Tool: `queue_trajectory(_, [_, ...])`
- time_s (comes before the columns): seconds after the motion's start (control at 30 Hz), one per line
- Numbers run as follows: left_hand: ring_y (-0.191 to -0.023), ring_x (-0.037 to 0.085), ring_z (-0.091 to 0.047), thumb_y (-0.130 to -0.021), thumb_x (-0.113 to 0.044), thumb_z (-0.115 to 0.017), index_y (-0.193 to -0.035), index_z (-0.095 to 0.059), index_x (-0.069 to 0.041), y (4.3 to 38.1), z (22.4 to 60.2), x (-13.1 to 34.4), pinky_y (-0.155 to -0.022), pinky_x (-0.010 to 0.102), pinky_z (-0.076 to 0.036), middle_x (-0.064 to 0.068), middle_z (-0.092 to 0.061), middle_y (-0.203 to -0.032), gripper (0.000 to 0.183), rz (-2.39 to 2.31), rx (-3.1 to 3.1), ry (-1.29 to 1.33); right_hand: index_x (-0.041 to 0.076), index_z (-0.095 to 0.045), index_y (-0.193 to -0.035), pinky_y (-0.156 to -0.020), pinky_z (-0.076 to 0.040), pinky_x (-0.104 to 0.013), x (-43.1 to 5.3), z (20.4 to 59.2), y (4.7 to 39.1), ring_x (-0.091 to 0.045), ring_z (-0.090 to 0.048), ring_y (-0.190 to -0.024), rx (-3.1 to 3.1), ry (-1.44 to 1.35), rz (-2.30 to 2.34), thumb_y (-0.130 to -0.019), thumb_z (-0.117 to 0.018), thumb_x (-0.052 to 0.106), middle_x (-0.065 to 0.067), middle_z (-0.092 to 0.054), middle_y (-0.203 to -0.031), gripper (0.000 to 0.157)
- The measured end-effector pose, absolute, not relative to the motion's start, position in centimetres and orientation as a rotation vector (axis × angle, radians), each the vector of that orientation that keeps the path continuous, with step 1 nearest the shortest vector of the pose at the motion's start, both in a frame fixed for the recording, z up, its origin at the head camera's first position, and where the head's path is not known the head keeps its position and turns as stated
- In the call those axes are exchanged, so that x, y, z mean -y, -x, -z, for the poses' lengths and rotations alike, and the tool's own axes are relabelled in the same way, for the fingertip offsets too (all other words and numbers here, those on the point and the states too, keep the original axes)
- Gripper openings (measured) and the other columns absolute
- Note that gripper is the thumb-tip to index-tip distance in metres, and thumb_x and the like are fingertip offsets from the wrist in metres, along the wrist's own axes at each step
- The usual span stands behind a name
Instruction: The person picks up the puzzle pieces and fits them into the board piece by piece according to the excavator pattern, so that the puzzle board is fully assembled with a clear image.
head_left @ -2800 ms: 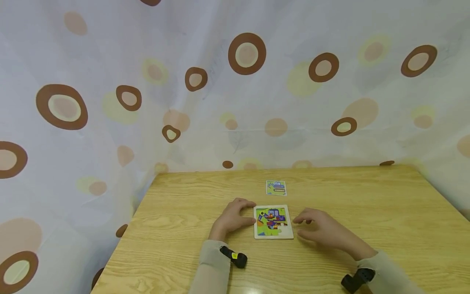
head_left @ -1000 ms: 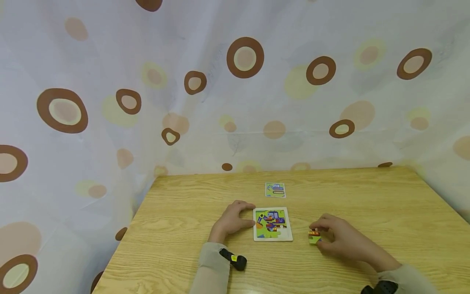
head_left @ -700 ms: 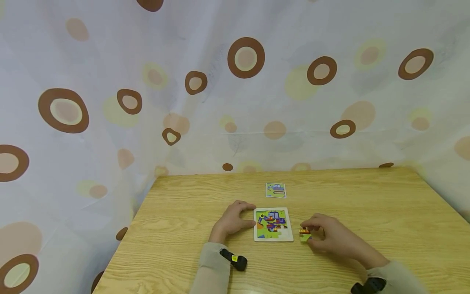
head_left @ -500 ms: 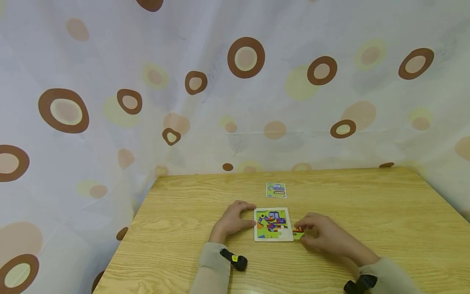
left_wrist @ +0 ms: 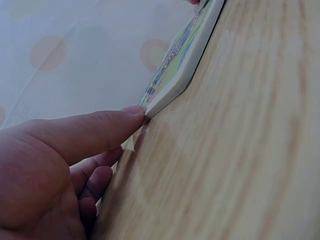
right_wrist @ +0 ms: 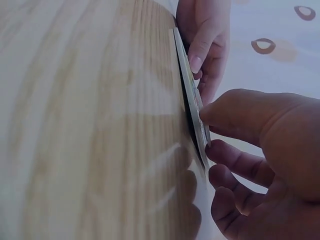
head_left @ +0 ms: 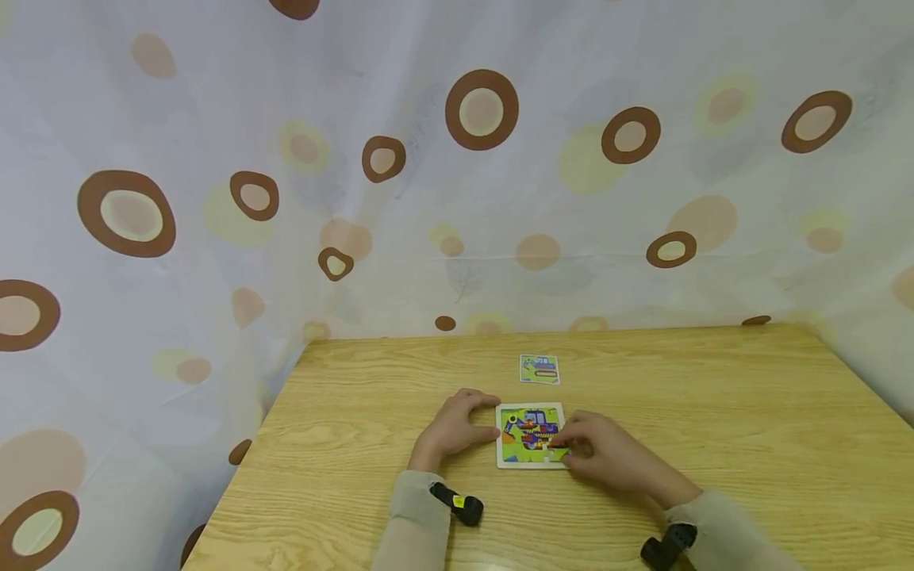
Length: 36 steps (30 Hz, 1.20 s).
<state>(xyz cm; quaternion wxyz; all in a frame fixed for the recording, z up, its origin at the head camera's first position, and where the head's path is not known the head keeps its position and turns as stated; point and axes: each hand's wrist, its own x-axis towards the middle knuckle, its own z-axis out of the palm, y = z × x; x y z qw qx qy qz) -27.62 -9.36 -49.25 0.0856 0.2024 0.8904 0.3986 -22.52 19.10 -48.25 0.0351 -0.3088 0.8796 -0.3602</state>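
Observation:
A jigsaw puzzle tray [head_left: 524, 466] with a pale border and a colourful excavator picture lies flat on the table. At its left edge rests my left hand [head_left: 454, 426], the thumb touching the border and the index finger near the far left corner. In the left wrist view, the thumb [left_wrist: 95, 131] presses against the tray's side [left_wrist: 175, 89]. My right hand [head_left: 610, 454] pinches a green and red puzzle piece [head_left: 560, 454] over the pale gap at the near right; the fingers partly hide it. Whether the piece lies flat cannot be told.
A small picture card [head_left: 539, 369] of an excavator lies behind the tray. The wooden table [head_left: 714, 396] reaches back to a patterned curtain [head_left: 400, 293]. Each sleeve carries a black wrist camera, such as the left one [head_left: 467, 509].
My right hand went from beside the tray to the right, took up the puzzle piece, and came back left with it over the tray's gap. My left hand stayed at the left edge.

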Motion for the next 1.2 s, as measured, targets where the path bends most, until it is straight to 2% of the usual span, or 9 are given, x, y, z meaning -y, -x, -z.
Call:
queue_trajectory(0.2, [-0.129,0.031,-0.042,-0.088,-0.022,-0.077,-0.132,-0.063,-0.015,27.7,49.4,9.3,-0.108,0.05,-0.034,0.005,-0.052,-0.134,0.047,-1.178,-2.659,-0.614,0.018,-0.077,-0.102,-0.065,-0.043,-0.025,-18.4,48.2,22.7,-0.013,-0.05,-0.079,-2.713,0.911,1.054,-0.086,-0.074,0.008,0.005,-0.058,-0.097,0.019])
queue_trajectory(0.53, [-0.128,0.032,-0.042,-0.088,-0.021,-0.077,-0.132,-0.064,-0.014,27.5,49.1,9.3,-0.108,0.051,-0.034,0.006,-0.053,-0.133,0.047,-1.184,-2.655,-0.608,0.016,-0.078,-0.101,-0.065,-0.044,-0.025,-18.0,47.6,22.7,-0.014,-0.05,-0.079,-2.689,0.851,1.055,-0.087,-0.074,0.012,0.004,-0.057,-0.095,0.015])
queue_trajectory(0.87, [-0.128,0.03,-0.043,-0.087,-0.023,-0.078,-0.132,-0.064,-0.016,27.6,49.3,9.2,-0.108,0.05,-0.034,0.004,-0.053,-0.133,0.047,-1.177,-2.651,-0.616,0.014,-0.079,-0.085,-0.058,-0.044,-0.024,-17.2,47.6,22.7,-0.006,-0.048,-0.069,-2.74,0.81,1.1,-0.082,-0.074,0.001,0.005,-0.059,-0.084,0.014])
queue_trajectory(1.07, [-0.13,0.028,-0.042,-0.087,-0.025,-0.078,-0.133,-0.063,-0.019,27.9,49.4,9.3,-0.109,0.048,-0.034,0.003,-0.052,-0.136,0.048,-1.176,-2.65,-0.603,0.015,-0.078,-0.091,-0.058,-0.045,-0.026,-17.4,47.5,22.9,-0.009,-0.05,-0.069,-2.717,0.777,1.154,-0.087,-0.072,0.006,0.006,-0.059,-0.084,0.011])
queue_trajectory(1.2, [-0.131,0.027,-0.042,-0.088,-0.027,-0.076,-0.133,-0.062,-0.02,28.1,49.3,9.5,-0.11,0.047,-0.033,0.002,-0.052,-0.137,0.048,-1.222,-2.637,-0.584,0.01,-0.075,-0.104,-0.068,-0.05,-0.031,-17.8,47.0,23.0,-0.016,-0.055,-0.081,-2.737,0.679,1.256,-0.094,-0.067,0.012,0.0,-0.064,-0.097,0.013])
